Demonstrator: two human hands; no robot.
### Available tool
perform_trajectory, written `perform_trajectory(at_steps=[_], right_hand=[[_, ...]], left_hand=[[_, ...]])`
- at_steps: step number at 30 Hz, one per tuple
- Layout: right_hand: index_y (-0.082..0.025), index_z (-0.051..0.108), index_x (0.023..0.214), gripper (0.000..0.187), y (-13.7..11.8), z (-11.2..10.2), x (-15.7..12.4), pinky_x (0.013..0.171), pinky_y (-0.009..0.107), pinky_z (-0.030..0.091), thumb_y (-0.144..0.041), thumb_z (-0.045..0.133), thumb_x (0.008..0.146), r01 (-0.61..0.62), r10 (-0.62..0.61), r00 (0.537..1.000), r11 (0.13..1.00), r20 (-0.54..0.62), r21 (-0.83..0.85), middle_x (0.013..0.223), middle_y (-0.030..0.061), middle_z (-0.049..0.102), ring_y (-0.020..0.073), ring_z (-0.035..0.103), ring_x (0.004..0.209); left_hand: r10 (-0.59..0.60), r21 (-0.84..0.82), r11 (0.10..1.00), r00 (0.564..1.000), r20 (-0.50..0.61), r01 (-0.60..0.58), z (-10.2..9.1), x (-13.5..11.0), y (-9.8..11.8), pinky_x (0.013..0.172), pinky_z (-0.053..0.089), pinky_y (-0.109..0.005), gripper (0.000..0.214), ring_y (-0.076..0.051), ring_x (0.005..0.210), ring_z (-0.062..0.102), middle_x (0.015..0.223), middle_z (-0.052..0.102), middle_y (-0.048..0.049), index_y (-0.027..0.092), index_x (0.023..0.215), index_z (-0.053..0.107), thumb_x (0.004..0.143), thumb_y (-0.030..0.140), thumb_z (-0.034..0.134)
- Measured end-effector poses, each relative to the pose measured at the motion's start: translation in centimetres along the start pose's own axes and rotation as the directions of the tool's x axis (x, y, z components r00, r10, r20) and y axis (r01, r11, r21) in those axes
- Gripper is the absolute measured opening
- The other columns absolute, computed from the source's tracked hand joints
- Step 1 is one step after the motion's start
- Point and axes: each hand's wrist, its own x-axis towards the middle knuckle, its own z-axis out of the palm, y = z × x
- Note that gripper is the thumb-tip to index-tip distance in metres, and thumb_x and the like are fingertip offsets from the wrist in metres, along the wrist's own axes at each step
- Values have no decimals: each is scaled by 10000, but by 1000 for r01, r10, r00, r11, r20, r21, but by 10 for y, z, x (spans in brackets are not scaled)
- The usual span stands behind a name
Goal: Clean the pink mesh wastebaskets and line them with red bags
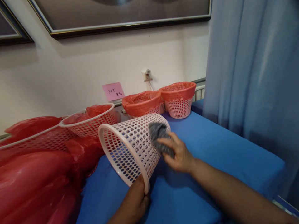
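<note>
A white perforated plastic wastebasket (pixel 137 130) is tipped on its side above the blue surface, its open mouth facing left and toward me. My left hand (pixel 136 199) grips the lower part of its rim, with the thumb on the inner side. In my right hand (pixel 178 152) is a crumpled grey cloth (pixel 158 130), pressed against the basket's outer wall near the base. The fingers are closed over the cloth, and part of it is hidden beneath them.
Two baskets with red liners, a nearer one (pixel 142 102) and a farther one (pixel 179 99), stand by the wall. Further baskets (pixel 93 121) and red plastic bags (pixel 39 183) crowd the left. A blue curtain (pixel 247 68) hangs right of the blue-covered table (pixel 224 152). A pink note (pixel 113 91) leans at the wall.
</note>
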Motion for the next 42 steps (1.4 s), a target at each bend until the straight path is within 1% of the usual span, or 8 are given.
perform_trajectory(at_steps=[4, 14, 19, 22, 25, 30, 34, 42], right_hand=[[-283, 547, 1385, 634, -32, 6, -12, 788, 363, 601, -278, 615, 755, 368, -374, 924, 926, 73, 88, 1446, 116, 420, 226, 651, 1017], [-253, 561, 1337, 547, -33, 10, -11, 796, 354, 590, -297, 605, 793, 466, -486, 856, 873, 178, 143, 1380, 147, 482, 234, 644, 1050], [-255, 573, 1336, 550, -4, 6, -2, 964, 432, 567, -200, 598, 789, -6, 5, 999, 1000, -37, -30, 1442, 132, 465, 272, 607, 1193], [-235, 614, 1297, 479, 31, 0, 10, 1077, 506, 497, -212, 567, 820, -427, 401, 879, 903, -258, -51, 1305, 120, 541, 282, 589, 1220], [-218, 629, 1277, 454, 45, -3, 15, 1115, 545, 458, -242, 561, 829, -538, 499, 803, 842, -327, -35, 1248, 118, 556, 291, 586, 1220], [-280, 560, 1365, 594, -2, 3, -2, 1074, 466, 507, -193, 611, 780, -1, 1, 999, 1000, -35, -11, 1497, 108, 417, 286, 536, 1325], [-270, 537, 1384, 614, -35, 13, -15, 901, 366, 591, -261, 608, 774, 367, -384, 917, 918, 105, 151, 1502, 129, 385, 246, 622, 1175], [-249, 587, 1318, 531, -31, 16, -15, 833, 347, 600, -282, 604, 789, 406, -428, 874, 903, 228, 140, 1423, 137, 490, 231, 658, 1081]], left_hand=[[-14, -83, 996, 1000, 3, 14, -4, 7, 8, 1170, 418, -536, 657, -329, 1378, 530, 1414, 639, -118, 217, 1462, 531, 818, 86, 547], [-35, -224, 974, 963, -266, -26, -4, 0, 11, 930, 618, -399, 391, -302, 1045, 731, 1189, 762, -72, 247, 1231, 709, 926, 477, 624], [-136, -252, 965, 953, -272, 65, -11, 6, 28, 1140, 474, -490, 438, -315, 1269, 635, 1285, 732, -90, 231, 1348, 668, 988, 448, 546], [-140, -251, 965, 960, -243, 77, -15, 9, 38, 1177, 427, -505, 456, -320, 1325, 595, 1337, 706, -103, 211, 1368, 655, 992, 441, 539], [-74, -185, 982, 975, -208, 35, -15, 10, 37, 1180, 423, -497, 443, -320, 1341, 583, 1383, 677, -107, 214, 1378, 648, 985, 397, 554], [30, -80, 996, 985, -169, -44, -11, 15, 23, 1092, 517, -468, 372, -306, 1232, 660, 1275, 739, -95, 234, 1294, 706, 962, 323, 562], [-4, -104, 994, 986, -168, -14, -15, 15, 20, 930, 617, -416, 300, -291, 1000, 742, 1057, 802, -73, 238, 1129, 778, 914, 391, 637], [-215, -321, 944, 890, -403, 83, -21, -4, 22, 817, 645, -381, 409, -289, 876, 755, 984, 812, -75, 198, 1031, 814, 893, 548, 655]])
